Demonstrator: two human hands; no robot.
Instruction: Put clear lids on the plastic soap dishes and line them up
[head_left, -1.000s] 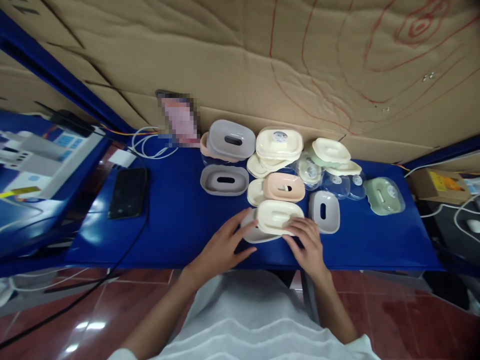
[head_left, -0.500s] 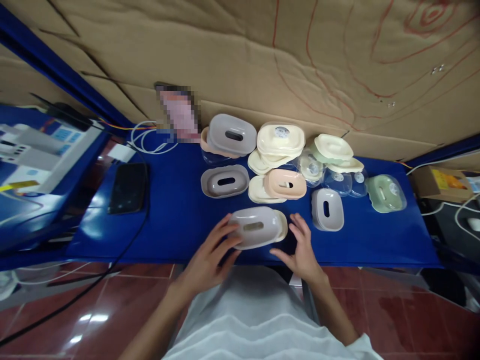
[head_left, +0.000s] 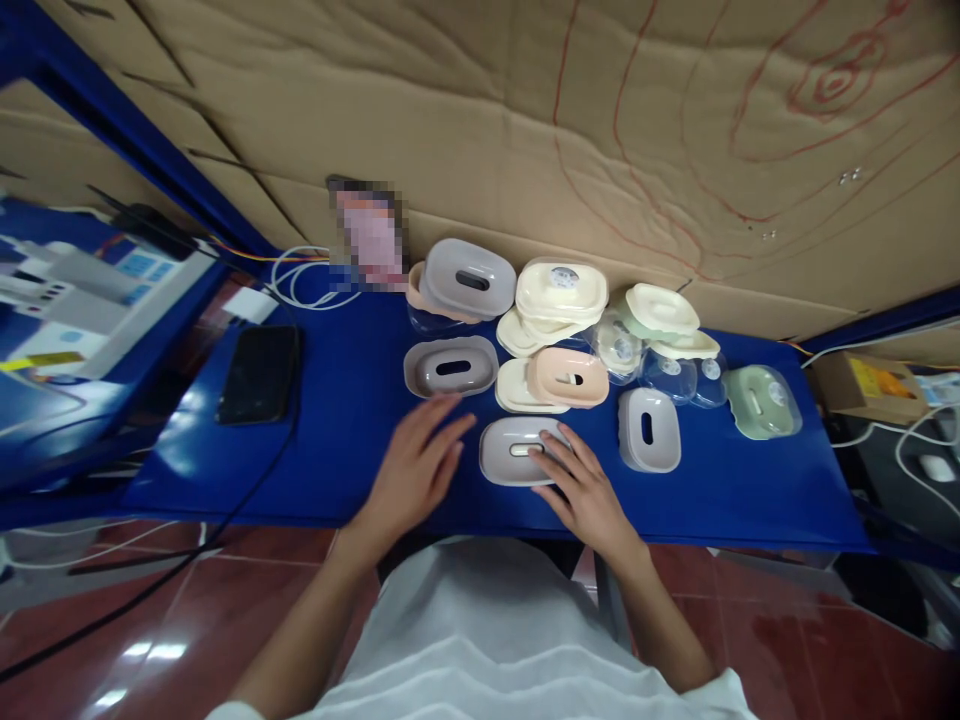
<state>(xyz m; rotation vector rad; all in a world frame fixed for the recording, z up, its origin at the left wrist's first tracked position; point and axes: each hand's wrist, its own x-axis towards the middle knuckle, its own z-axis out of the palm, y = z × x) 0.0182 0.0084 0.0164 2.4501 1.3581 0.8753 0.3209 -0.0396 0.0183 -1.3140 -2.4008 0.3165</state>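
In front of me on the blue table lies a pale grey oval plastic box (head_left: 499,462) with a slot in its middle. Something cream-coloured shows through the slot. My right hand (head_left: 589,492) rests its spread fingers on the box's right end. To the left, apart from that box, my left hand (head_left: 416,462) is open with fingers stretched out, its fingertips just below a darker grey slotted box (head_left: 420,372). Behind the pale box are a peach slotted box (head_left: 592,385) and a cream lid (head_left: 517,388). Another grey box (head_left: 652,432) stands to the right.
Along the cardboard wall are a large grey box (head_left: 491,272), a cream box with a clear cover (head_left: 540,295), a green box with a cream lid (head_left: 664,310) and several clear covers (head_left: 667,375). A green box (head_left: 757,402) stands right; a black phone (head_left: 257,375) and cable lie left.
The pale grey box has shifted and now covers the cream piece that stuck out at its right. My left hand has let go and moved left; my right hand has come onto the box.
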